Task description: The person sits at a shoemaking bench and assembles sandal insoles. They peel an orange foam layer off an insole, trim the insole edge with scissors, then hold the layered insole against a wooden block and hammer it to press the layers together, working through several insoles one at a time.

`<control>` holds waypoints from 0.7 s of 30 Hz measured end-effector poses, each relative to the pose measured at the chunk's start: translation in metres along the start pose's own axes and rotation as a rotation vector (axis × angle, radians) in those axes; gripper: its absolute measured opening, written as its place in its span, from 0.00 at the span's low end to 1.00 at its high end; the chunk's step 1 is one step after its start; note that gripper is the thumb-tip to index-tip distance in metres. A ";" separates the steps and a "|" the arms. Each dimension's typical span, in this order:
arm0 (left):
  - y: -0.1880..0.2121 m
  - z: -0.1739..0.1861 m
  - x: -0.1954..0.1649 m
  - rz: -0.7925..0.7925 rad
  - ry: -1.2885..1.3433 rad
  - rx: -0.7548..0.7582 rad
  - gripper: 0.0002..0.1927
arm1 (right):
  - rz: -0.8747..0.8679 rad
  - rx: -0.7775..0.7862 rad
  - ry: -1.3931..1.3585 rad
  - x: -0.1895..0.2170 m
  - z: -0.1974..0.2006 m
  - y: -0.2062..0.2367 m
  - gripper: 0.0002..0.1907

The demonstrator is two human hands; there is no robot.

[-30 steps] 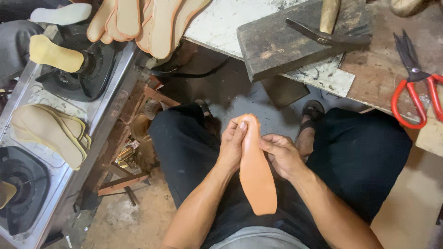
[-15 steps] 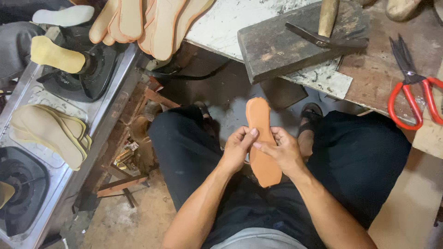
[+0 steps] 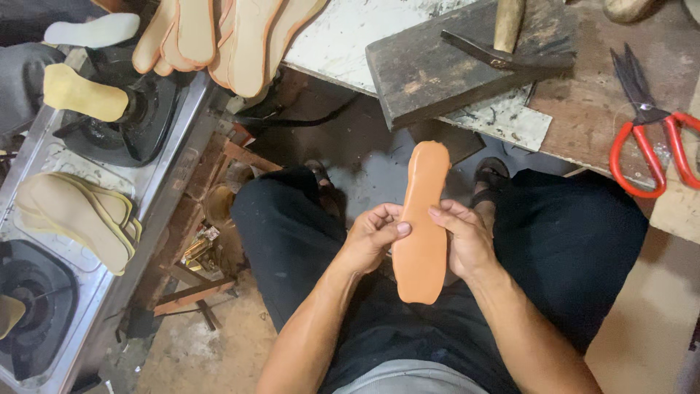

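1. The insole (image 3: pixel 423 226) is an orange, foot-shaped piece, held upright above the person's lap, between both hands; its rounded upper end points toward the wooden block (image 3: pixel 467 62).
2. The left hand (image 3: pixel 372 237) is on the left edge of the insole. Its fingers are curled, and the thumb (image 3: pixel 399 228) presses on the front face near the middle of the insole.
3. The right hand (image 3: pixel 467 241) is on the right edge of the insole. Its fingers (image 3: pixel 445 215) are bent over the edge and touch the front face, so the insole is pinched from both sides.
4. The lower end of the insole hangs free below both hands, above the black trousers (image 3: pixel 569 241).
5. A hammer (image 3: pixel 503 44) lies on the wooden block, above the insole.
6. Red scissors (image 3: pixel 649 138) lie on the bench, well to the right of the insole.
7. A fan of tan insoles (image 3: pixel 219 40) lies up and to the left of the insole, and yellow soles (image 3: pixel 76 211) lie on the metal stove (image 3: pixel 157 190) far to its left.
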State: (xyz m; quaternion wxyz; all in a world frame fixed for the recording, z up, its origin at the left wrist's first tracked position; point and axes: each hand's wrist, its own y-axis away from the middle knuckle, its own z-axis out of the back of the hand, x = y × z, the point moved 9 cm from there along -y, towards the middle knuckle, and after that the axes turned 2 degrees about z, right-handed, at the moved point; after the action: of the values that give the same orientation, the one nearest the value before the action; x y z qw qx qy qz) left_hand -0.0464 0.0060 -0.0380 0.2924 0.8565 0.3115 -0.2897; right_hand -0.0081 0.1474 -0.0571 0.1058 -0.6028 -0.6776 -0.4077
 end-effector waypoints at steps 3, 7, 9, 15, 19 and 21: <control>0.003 0.001 0.002 0.051 0.037 0.051 0.14 | -0.023 0.030 -0.028 0.000 -0.001 0.001 0.10; 0.000 0.006 0.007 0.044 -0.064 0.029 0.14 | 0.097 0.053 0.125 0.004 0.000 0.000 0.08; 0.002 0.010 0.012 0.083 -0.140 -0.012 0.14 | 0.101 0.078 0.124 0.001 0.003 0.000 0.08; 0.011 -0.003 0.008 0.131 0.026 0.094 0.16 | -0.002 0.137 -0.073 -0.012 0.005 0.005 0.05; 0.015 -0.007 0.003 0.097 0.063 0.112 0.16 | -0.059 0.178 -0.116 -0.016 -0.006 0.011 0.05; 0.014 -0.003 0.004 0.082 0.084 0.091 0.15 | -0.112 0.203 -0.151 -0.016 -0.014 0.013 0.07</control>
State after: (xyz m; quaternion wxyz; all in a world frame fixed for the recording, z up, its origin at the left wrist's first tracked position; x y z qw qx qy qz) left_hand -0.0332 0.0004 -0.0344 0.2515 0.8922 0.2748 -0.2553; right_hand 0.0033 0.1259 -0.0526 0.0922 -0.5792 -0.7539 -0.2959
